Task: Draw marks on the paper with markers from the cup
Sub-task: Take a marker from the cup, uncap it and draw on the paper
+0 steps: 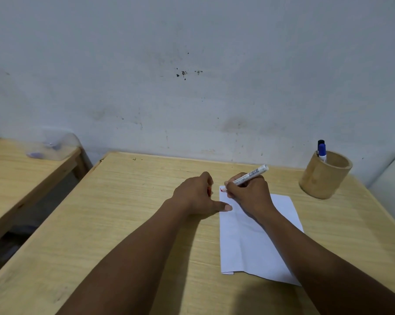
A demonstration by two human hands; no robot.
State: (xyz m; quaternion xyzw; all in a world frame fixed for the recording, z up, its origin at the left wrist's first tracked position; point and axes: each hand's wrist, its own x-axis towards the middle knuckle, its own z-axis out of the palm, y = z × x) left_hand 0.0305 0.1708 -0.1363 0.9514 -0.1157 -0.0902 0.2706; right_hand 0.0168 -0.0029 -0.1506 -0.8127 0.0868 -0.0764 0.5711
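A white sheet of paper point(248, 242) lies on the wooden table point(128, 210), right of centre. My right hand point(248, 192) grips a white marker point(251, 175) with its red tip touching the paper's far left corner, where a small red mark point(221, 190) shows. My left hand point(196, 194) rests beside the paper's left edge, thumb on the sheet, fingers curled around something red point(209, 191), apparently the marker's cap. A bamboo cup point(324, 176) stands at the far right and holds a blue-capped marker point(322, 152) and a black-capped one behind it.
A grey, stained wall rises right behind the table. A second wooden table point(21, 176) stands to the left across a narrow gap, with a clear plastic object point(51, 144) on it. A white object point(394, 178) sits at the right edge.
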